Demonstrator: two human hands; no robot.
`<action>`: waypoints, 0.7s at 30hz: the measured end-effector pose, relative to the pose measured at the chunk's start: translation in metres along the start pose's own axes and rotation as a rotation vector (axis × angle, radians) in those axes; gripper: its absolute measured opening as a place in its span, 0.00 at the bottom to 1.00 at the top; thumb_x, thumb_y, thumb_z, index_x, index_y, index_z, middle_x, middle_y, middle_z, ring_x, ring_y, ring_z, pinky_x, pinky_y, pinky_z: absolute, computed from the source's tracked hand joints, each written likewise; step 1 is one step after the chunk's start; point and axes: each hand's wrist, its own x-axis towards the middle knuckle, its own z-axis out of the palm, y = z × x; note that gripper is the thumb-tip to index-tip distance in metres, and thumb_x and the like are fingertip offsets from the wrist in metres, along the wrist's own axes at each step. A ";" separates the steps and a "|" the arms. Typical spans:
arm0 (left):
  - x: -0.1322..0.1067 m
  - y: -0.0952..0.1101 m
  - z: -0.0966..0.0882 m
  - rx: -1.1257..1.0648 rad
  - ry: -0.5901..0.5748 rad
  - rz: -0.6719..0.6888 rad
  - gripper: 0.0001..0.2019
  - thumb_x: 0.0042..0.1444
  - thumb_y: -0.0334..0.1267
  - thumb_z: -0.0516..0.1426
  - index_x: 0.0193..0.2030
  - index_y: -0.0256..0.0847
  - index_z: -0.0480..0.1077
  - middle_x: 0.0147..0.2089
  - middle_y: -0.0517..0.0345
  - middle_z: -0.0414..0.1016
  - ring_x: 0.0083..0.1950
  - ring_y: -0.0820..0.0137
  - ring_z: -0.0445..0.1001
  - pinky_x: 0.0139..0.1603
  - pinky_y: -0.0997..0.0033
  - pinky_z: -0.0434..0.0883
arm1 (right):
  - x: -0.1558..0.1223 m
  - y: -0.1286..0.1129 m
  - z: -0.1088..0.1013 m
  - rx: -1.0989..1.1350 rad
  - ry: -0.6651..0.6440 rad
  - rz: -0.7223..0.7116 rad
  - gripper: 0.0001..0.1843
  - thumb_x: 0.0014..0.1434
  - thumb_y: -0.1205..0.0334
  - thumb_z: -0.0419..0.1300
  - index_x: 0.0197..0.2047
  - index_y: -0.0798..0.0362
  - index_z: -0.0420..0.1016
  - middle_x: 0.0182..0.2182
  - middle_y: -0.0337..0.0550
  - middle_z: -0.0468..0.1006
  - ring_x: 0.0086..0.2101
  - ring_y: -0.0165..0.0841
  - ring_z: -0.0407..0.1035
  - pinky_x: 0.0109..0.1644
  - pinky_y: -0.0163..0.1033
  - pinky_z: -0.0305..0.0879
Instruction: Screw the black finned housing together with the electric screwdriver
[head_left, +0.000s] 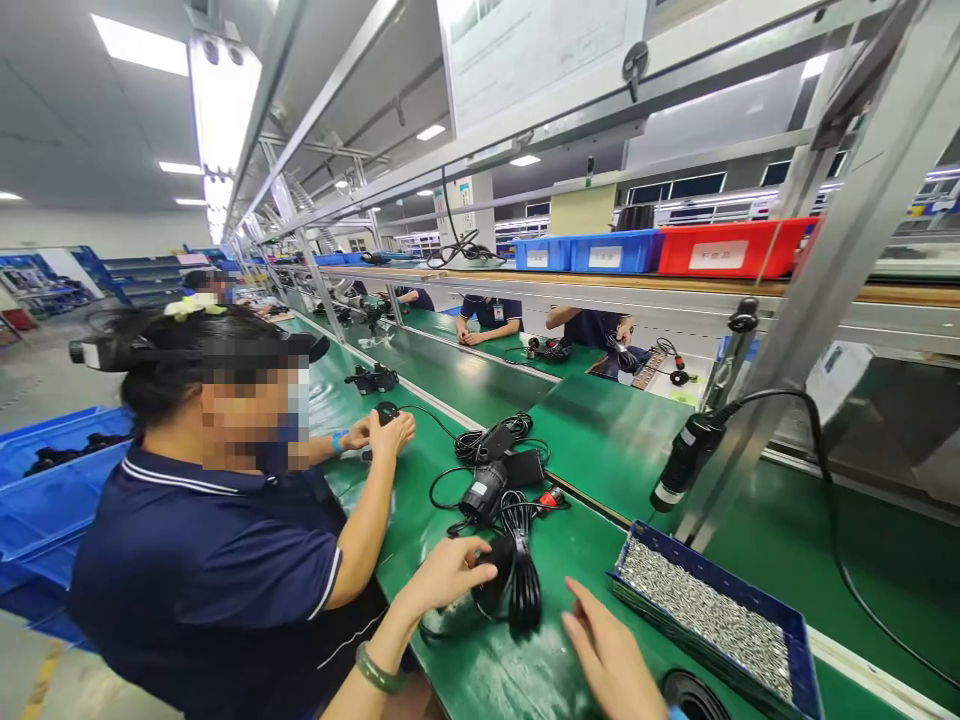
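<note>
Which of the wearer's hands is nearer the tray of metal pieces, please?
Right: the right hand is beside the tray, not touching; the left hand is farther away, beyond the coiled cable.

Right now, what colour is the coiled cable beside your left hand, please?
The cable is black, clearest in the head view.

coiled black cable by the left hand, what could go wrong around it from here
The coiled black cable lies beside the round black part at the left hand, so moving that part might drag the coil. Its loops could snag on the red connector beside them. The right hand is near the open blue tray, so a sweep might spill its small metal pieces.
</note>
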 end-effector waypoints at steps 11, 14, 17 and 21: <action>0.090 -0.026 0.001 -0.198 0.234 -0.147 0.39 0.52 0.46 0.62 0.67 0.31 0.57 0.63 0.34 0.68 0.65 0.52 0.68 0.63 0.60 0.65 | 0.121 -0.093 0.061 -0.156 -0.196 0.294 0.67 0.51 0.43 0.65 0.73 0.73 0.28 0.57 0.80 0.68 0.56 0.57 0.70 0.58 0.55 0.64; 0.098 -0.016 0.006 -0.308 0.234 -0.191 0.40 0.44 0.40 0.67 0.64 0.33 0.60 0.60 0.36 0.71 0.64 0.50 0.68 0.64 0.57 0.63 | 0.084 -0.084 0.060 -0.159 -0.237 0.252 0.68 0.44 0.55 0.68 0.74 0.70 0.30 0.55 0.73 0.72 0.53 0.55 0.73 0.54 0.52 0.68; 0.092 -0.011 0.002 -0.502 0.246 -0.253 0.35 0.42 0.37 0.67 0.59 0.38 0.64 0.51 0.44 0.76 0.59 0.51 0.72 0.60 0.56 0.67 | 0.036 -0.071 0.075 -0.258 -0.168 0.258 0.65 0.41 0.64 0.66 0.75 0.65 0.35 0.52 0.71 0.73 0.52 0.61 0.71 0.53 0.60 0.67; 0.066 -0.007 -0.001 -0.931 0.200 -0.323 0.21 0.51 0.51 0.61 0.46 0.40 0.67 0.32 0.57 0.74 0.36 0.63 0.78 0.40 0.62 0.76 | -0.005 -0.045 0.099 -0.423 -0.053 0.190 0.60 0.37 0.62 0.71 0.73 0.50 0.52 0.50 0.65 0.76 0.46 0.63 0.74 0.43 0.63 0.72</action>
